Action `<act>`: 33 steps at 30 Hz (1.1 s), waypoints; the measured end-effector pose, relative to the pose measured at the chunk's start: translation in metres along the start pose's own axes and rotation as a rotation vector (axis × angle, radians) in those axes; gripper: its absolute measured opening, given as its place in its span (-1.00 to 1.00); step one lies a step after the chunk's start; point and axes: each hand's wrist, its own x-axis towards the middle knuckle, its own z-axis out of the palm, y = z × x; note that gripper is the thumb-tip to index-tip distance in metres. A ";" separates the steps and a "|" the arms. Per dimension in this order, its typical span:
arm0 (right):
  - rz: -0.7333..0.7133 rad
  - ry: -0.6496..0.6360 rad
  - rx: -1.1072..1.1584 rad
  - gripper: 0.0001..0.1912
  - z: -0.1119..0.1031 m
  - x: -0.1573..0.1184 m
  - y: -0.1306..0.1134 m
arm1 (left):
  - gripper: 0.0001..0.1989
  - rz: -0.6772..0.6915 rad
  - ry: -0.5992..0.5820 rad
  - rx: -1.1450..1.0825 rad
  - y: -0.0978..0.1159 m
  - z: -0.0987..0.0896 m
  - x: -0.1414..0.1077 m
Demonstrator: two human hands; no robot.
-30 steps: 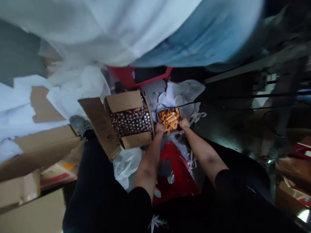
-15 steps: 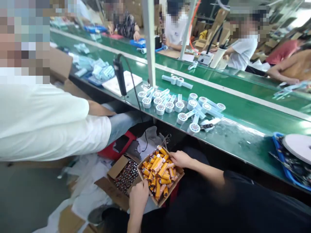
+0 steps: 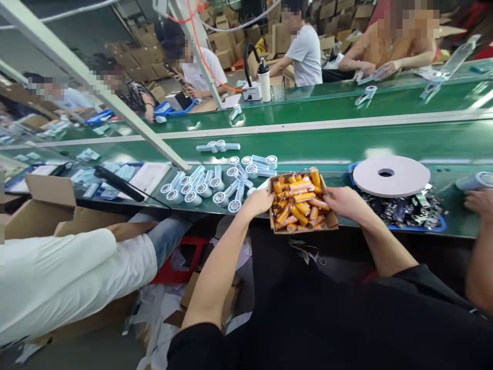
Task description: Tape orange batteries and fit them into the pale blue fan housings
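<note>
A small open cardboard box [image 3: 304, 231] is held level at the near edge of the green workbench. Orange-wrapped cylindrical batteries [image 3: 302, 198] fill it in a loose heap. My left hand [image 3: 260, 204] grips its left side, and my right hand [image 3: 344, 202] is closed on the right side; some fingers of both are hidden. Just left of the box, light blue handheld fans [image 3: 193, 199] with round white heads lie in a cluster on the bench. To its right is a blue tray [image 3: 439, 224] of small electronic parts [image 3: 400, 213], with a white reel [image 3: 370, 177] on top.
A slanted metal post [image 3: 115, 105] rises from the bench at left. A black elongated device [image 3: 119, 183] with a cord sticks out over the edge. A person in a white shirt [image 3: 57, 277] sits close on the left; another person's hand [image 3: 479, 201] is at far right.
My hands have lifted the box of batteries from low beside the bench, up and to the right, to the bench edge. The view has turned right.
</note>
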 end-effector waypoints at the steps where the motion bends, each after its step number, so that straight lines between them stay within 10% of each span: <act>1: 0.035 0.022 -0.043 -0.64 -0.003 0.005 0.018 | -0.59 0.011 -0.035 -0.020 0.017 0.003 0.030; 5: 0.053 0.006 -0.182 -0.63 -0.005 0.012 0.066 | -0.56 -0.013 -0.121 -0.140 0.054 0.025 0.104; 8: 0.092 0.089 -0.207 -0.65 -0.003 0.001 0.086 | -0.41 -0.041 -0.113 -0.278 0.034 0.046 0.104; 13: 0.086 0.390 -0.079 -0.57 -0.016 -0.017 0.082 | -0.44 -0.086 -0.031 -0.382 -0.038 0.040 0.030; 20: -0.236 0.293 -0.046 -0.80 -0.085 0.037 -0.005 | -0.58 -0.169 0.100 -0.370 -0.108 0.002 -0.102; 24: -0.552 0.096 0.298 -0.66 -0.090 0.102 -0.065 | -0.63 -0.373 0.157 -0.370 -0.132 0.059 -0.168; 30: -0.190 0.059 0.755 -0.16 0.012 0.238 -0.059 | -0.52 -0.555 0.035 -0.302 -0.163 0.183 -0.213; 33: -0.191 -0.067 0.740 -0.59 0.035 0.257 -0.042 | -0.50 -0.601 0.131 -0.263 -0.190 0.211 -0.206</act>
